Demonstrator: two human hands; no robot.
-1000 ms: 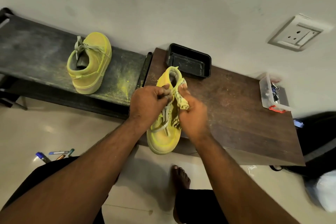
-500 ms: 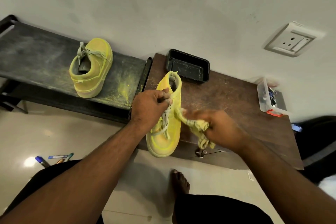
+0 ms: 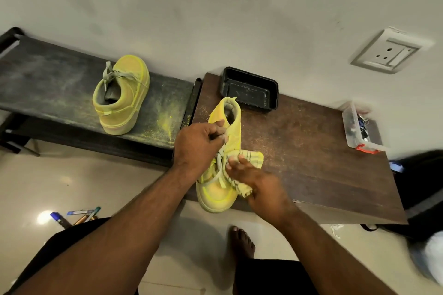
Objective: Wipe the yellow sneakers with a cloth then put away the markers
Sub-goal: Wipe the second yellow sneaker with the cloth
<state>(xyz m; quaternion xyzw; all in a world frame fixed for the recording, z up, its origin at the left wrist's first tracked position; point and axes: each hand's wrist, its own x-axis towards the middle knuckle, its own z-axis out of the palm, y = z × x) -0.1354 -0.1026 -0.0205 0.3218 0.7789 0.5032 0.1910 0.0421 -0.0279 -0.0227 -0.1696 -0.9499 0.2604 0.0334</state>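
Wiping a dusty yellow sneaker at the brown worktop's front edge.

Nearest, on the glossy pale floor at the lower left, lie the slim markers (image 3: 72,217), partly hidden by a dark garment. The left hand (image 3: 199,145) curls its fingers round the laced collar of the held sneaker (image 3: 221,167), a soft, suede-like shoe with a thick sole whose toe overhangs the front edge of the grainy wooden worktop (image 3: 311,151). The right hand (image 3: 260,184) presses a crumpled, striped yellow cloth (image 3: 249,158) against the sneaker's side, fingers bent over it. Farther back, a shallow black rectangular tray (image 3: 249,88) sits at the worktop's back left corner and a clear plastic box (image 3: 357,127) at its right edge. The second sneaker (image 3: 122,93) stands on the adjoining dark, powder-streaked bench (image 3: 48,84).
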